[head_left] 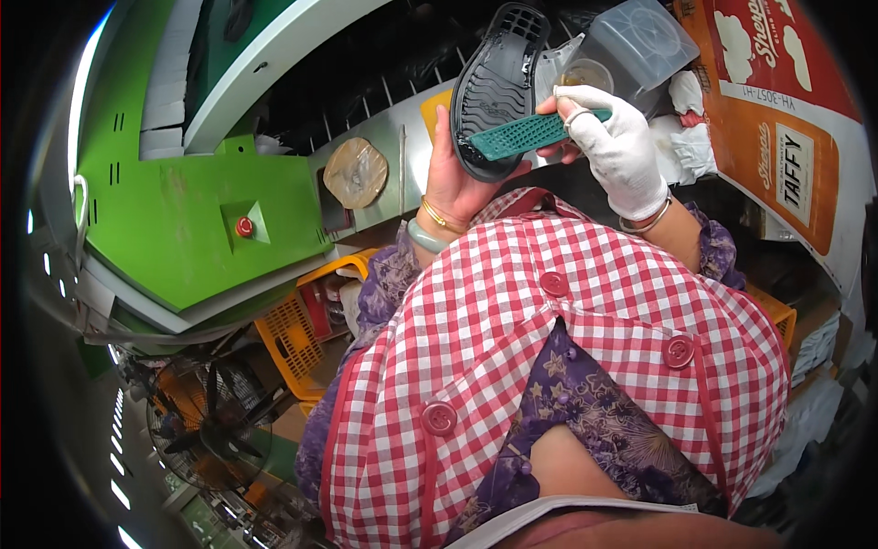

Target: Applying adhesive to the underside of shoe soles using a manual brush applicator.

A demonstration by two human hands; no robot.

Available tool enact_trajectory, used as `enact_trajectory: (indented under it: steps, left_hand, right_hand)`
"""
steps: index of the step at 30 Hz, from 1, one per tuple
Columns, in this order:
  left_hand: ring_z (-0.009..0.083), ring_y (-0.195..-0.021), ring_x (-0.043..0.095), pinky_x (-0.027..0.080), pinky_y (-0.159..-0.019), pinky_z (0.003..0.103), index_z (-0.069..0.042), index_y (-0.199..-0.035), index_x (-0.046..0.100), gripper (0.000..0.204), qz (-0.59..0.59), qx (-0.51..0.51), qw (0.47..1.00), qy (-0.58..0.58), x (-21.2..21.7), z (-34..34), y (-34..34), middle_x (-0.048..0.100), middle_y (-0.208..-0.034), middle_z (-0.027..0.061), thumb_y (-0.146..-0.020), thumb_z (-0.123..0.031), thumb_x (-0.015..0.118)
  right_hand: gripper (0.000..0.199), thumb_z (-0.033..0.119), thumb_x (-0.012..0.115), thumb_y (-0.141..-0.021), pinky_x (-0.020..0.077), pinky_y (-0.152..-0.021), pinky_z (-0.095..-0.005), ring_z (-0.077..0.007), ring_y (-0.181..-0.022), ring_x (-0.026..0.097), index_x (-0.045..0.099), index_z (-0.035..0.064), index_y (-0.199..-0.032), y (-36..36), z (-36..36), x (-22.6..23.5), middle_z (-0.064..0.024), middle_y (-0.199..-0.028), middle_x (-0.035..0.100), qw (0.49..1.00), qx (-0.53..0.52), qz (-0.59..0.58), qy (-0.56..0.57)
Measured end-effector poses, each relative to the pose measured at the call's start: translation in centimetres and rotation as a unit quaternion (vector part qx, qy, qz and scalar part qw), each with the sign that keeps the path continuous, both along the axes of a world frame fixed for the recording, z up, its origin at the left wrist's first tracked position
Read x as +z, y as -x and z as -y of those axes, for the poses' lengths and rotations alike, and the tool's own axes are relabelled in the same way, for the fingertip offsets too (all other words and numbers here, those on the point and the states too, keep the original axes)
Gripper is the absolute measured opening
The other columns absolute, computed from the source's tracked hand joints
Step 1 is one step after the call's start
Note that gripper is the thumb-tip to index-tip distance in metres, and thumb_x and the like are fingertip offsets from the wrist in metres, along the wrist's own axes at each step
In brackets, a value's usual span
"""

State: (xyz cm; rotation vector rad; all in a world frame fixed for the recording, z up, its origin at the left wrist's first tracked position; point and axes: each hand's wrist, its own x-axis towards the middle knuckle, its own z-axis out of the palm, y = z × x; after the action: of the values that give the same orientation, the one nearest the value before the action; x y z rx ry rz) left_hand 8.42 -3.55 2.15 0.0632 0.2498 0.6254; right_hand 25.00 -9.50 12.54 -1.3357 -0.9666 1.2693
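My left hand [455, 174] is bare and holds a black shoe sole [494, 82] upright, tread side toward me, gripping it at its lower end. My right hand [617, 146] wears a white glove and grips a flat green brush [521, 135] by one end. The brush lies across the lower part of the sole, touching it. My red-and-white checked apron [549, 366] fills the lower middle of the view.
A green machine housing [183, 201] with a red button [244, 226] stands at left. Behind the sole are a clear plastic container [640, 46] and a small jar [585, 75]. A red-orange cardboard box [777, 119] is at right. Orange crates [293, 339] and a fan [210, 421] sit lower left.
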Motion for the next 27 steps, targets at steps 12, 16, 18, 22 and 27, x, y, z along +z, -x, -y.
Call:
enact_trajectory:
  steps: [12,16,18,22,27]
  left_hand:
    - [0.0271,-0.083,0.063,0.05,-0.06,0.035,-0.008,-0.126,0.046,0.079,-0.06,-0.027,0.997,-0.034,-1.5,-0.1,1.6,0.059,-0.109,0.0155,-0.084,-0.072,0.025]
    - [0.0247,-0.081,0.062,0.051,-0.052,0.033,-0.009,-0.121,0.048,0.07,-0.038,-0.038,0.998,-0.03,-2.1,-0.4,2.1,0.059,-0.109,0.0135,-0.087,-0.067,0.028]
    - [0.0246,-0.075,0.062,0.052,-0.047,0.033,-0.01,-0.12,0.048,0.065,-0.001,-0.059,0.997,-0.044,-2.9,-1.2,2.4,0.058,-0.105,0.0141,-0.089,-0.064,0.028]
    - [0.0247,-0.065,0.063,0.055,-0.039,0.03,-0.008,-0.114,0.047,0.054,0.039,-0.091,0.993,-0.065,-3.4,-2.1,2.6,0.054,-0.091,0.0171,-0.093,-0.054,0.027]
    - [0.0287,-0.054,0.063,0.054,-0.033,0.03,0.009,-0.095,0.044,0.06,0.076,-0.164,0.981,-0.071,-5.6,-4.2,3.3,0.047,-0.101,0.0251,-0.095,-0.049,0.028]
  right_hand:
    - [0.025,0.022,0.05,-0.092,0.0452,-0.058,-0.0174,-0.0081,-0.072,0.063,0.063,0.0033,-0.103,0.8,-2.7,0.3,-0.0032,-0.097,0.063,0.984,0.147,0.079,0.057]
    - [0.027,0.023,0.051,-0.092,0.0453,-0.056,-0.0175,-0.0071,-0.067,0.061,0.062,0.0033,-0.105,1.3,-3.4,-0.8,-0.0051,-0.092,0.064,0.98,0.171,0.09,0.041]
    - [0.027,0.023,0.051,-0.091,0.0451,-0.055,-0.0175,-0.0064,-0.062,0.058,0.061,0.0031,-0.107,1.3,-4.2,-1.2,-0.0068,-0.087,0.065,0.976,0.191,0.087,0.06]
    - [0.028,0.024,0.051,-0.091,0.0447,-0.051,-0.0172,-0.0049,-0.053,0.052,0.06,0.0035,-0.109,1.9,-5.4,-1.2,-0.0095,-0.08,0.066,0.968,0.22,0.097,0.073]
    - [0.028,0.03,0.053,-0.092,0.0408,-0.048,-0.0154,-0.0033,-0.051,0.053,0.063,0.0054,-0.101,2.8,-6.5,-2.2,-0.0065,-0.073,0.065,0.967,0.232,0.097,0.036]
